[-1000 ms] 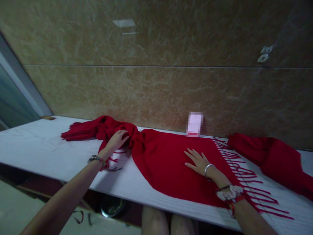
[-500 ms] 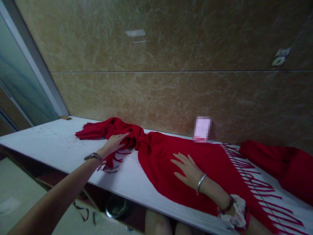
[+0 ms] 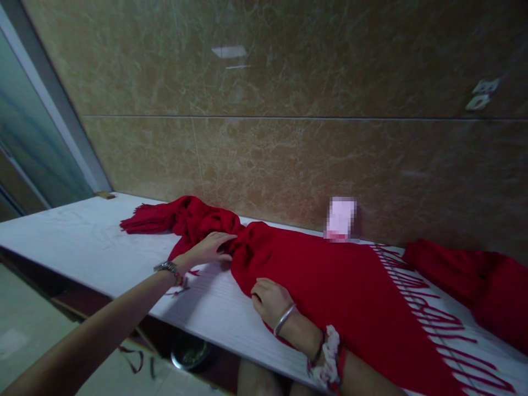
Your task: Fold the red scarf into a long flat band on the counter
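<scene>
A red fringed scarf [image 3: 322, 280] lies along a white tabletop, spread flat on the right and gathered into folds near its middle. My left hand [image 3: 212, 247] reaches to the gathered part, thumb apart from the outstretched fingers, which touch or nearly touch the cloth. At the scarf's near edge, my right hand [image 3: 272, 300] is closed with its fingers curled on the fabric; the fingertips are hidden. To the left lies a bunched heap of red cloth [image 3: 202, 214] with fringe; whether it is part of the same scarf I cannot tell.
The white table [image 3: 74, 242] runs along a brown marbled wall [image 3: 264, 159]. A pinkish blurred box [image 3: 341, 219] leans against the wall. More red cloth [image 3: 474, 275] lies at the right end. Beneath the table a metal bowl [image 3: 190, 352] shows. A small brown block [image 3: 105, 194] sits far left.
My left hand has moved right, from the bunched cloth to the scarf's gathered middle. My right hand has slid left and nearer to the scarf's front edge, its spread fingers now curled.
</scene>
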A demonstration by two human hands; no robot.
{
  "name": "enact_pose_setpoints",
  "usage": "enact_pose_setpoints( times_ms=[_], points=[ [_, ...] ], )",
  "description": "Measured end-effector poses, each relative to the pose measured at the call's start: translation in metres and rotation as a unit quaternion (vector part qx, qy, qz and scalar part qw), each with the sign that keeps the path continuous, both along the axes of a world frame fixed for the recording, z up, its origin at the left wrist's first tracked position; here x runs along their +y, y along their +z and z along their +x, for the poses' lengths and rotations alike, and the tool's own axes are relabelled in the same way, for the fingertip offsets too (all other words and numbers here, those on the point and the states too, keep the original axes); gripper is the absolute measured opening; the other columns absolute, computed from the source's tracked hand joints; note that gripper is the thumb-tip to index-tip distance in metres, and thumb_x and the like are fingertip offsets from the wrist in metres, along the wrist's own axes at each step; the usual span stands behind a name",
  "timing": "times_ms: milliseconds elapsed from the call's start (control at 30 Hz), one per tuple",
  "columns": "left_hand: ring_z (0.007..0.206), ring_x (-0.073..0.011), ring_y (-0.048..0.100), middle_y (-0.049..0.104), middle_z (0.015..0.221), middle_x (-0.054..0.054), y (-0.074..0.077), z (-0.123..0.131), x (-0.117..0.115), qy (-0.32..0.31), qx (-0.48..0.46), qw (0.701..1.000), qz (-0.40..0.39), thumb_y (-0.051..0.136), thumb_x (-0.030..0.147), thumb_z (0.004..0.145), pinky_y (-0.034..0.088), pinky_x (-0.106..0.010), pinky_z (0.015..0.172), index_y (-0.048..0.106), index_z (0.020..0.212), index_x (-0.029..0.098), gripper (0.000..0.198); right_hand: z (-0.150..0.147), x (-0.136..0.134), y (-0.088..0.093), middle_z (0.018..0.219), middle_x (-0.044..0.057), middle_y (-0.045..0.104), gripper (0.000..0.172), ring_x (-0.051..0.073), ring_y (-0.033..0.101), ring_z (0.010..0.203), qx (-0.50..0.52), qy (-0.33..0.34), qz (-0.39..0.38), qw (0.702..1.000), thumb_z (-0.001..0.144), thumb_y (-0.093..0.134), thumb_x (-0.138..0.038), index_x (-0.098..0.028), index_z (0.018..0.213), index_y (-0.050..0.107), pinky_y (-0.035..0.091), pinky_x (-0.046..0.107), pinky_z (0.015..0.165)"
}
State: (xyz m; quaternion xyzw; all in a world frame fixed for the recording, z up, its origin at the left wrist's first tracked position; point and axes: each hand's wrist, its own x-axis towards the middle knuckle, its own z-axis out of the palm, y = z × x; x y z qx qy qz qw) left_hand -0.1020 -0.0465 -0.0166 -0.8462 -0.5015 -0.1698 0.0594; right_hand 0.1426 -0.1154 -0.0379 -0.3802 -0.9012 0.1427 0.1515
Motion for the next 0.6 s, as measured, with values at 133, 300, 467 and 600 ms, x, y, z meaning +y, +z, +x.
enact_pose_setpoints(
  times_ms=[133,300,467,600],
  points=[
    [0.092,-0.0198,0.061,0.066,0.101,-0.008,0.005,0.005,0.005,0.035,-0.074,0.996,0.030,0.048,0.022,0.078,0.046,-0.029,0.084,0.061,0.106,0.016,0.032,0.005,0.006,-0.002,0.077,0.005,0.064,0.016,0.015,0.059,0.074,0.176,-0.067,-0.019,0.982,0.071,0.045,-0.009,-0.018,0.074,0.058,0.045,0.026,0.069],
    [0.085,-0.0186,0.063,0.069,0.091,-0.006,0.069,-0.018,0.026,0.136,-0.173,0.969,0.109,0.042,0.014,0.070,0.047,-0.025,0.081,0.062,0.102,0.012,0.038,0.016,0.011,-0.002,0.064,0.001,0.062,0.012,0.016,0.059,0.064,0.381,-0.116,-0.069,0.915,0.078,0.038,-0.027,-0.023,0.069,0.045,0.045,0.027,0.061],
    [0.088,-0.0165,0.062,0.068,0.094,-0.002,0.133,-0.015,0.039,0.135,-0.187,0.955,0.184,0.040,0.015,0.069,0.045,-0.023,0.082,0.061,0.107,0.015,0.043,0.019,0.006,0.001,0.081,0.007,0.065,0.018,0.018,0.061,0.079,0.368,-0.107,-0.063,0.922,0.081,0.032,-0.029,-0.021,0.079,0.048,0.047,0.032,0.073],
    [0.083,-0.0165,0.064,0.069,0.091,-0.002,0.118,-0.006,0.031,0.058,-0.065,0.996,0.018,0.045,0.020,0.072,0.047,-0.022,0.078,0.063,0.104,0.017,0.037,0.020,-0.005,-0.001,0.124,0.015,0.053,0.039,0.027,0.043,0.118,0.151,-0.052,-0.036,0.986,0.079,0.046,-0.028,-0.015,0.115,0.050,0.029,0.049,0.098]
  ],
)
